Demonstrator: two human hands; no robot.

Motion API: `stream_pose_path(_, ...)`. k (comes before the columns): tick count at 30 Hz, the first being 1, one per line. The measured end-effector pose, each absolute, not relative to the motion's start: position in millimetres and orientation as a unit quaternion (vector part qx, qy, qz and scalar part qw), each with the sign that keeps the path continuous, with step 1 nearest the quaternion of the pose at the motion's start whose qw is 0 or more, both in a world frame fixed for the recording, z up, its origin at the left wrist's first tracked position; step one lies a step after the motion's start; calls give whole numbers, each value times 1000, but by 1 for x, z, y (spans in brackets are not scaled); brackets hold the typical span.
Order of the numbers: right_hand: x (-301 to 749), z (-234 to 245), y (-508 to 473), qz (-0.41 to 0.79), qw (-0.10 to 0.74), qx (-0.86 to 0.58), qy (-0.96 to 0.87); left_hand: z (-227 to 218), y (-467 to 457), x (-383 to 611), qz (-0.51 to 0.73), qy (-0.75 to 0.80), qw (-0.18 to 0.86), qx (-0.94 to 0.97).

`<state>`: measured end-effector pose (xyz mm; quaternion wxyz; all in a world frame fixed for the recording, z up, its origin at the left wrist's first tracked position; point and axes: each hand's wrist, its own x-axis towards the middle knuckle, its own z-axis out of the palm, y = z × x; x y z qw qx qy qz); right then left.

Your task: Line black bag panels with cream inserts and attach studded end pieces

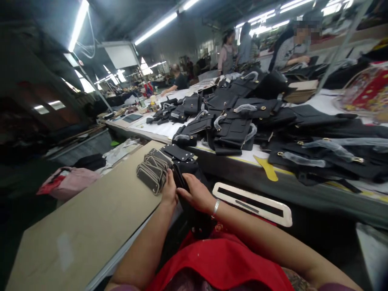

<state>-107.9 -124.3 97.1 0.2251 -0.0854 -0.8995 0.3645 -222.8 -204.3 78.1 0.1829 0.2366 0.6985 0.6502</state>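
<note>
My left hand point(169, 189) is closed on a dark, flat leather-like piece point(180, 177), its thumb along the near side. My right hand point(197, 193), a silver bracelet at its wrist, grips the same piece from the right with its fingers bent over it. The lower part of the piece is hard to make out against the dark background. Beside my left hand lies a fanned pile of dark rounded panels point(150, 174) with pale edges and small metal studs. Just beyond my hands are black panels point(177, 152) with bright studs.
A tan board point(100, 210) spans the left side. Black handbags point(230, 129) with plastic-wrapped handles crowd the long white table, where a yellow piece point(267, 167) hangs over the edge. A cream slotted frame point(286, 214) lies right of my hands. Other people stand farther back.
</note>
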Motion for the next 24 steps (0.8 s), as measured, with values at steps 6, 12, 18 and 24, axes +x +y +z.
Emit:
stream_pose_path(6, -78, 136, -113, 308, 235, -199, -900, 121, -211, -194, 627, 708, 119, 303)
stream_pose_path(12, -49, 145, -101, 343, 240, -210, -884, 146, -197, -160, 570, 736, 30, 364)
stream_pose_path(18, -25, 147, -86, 578, 310, -80, -751, 180, -178, -157, 538, 699, 53, 469)
stream_pose_path(24, -7, 154, -75, 667, 286, -35, -687, 239, -135, -157, 328, 621, 223, 676)
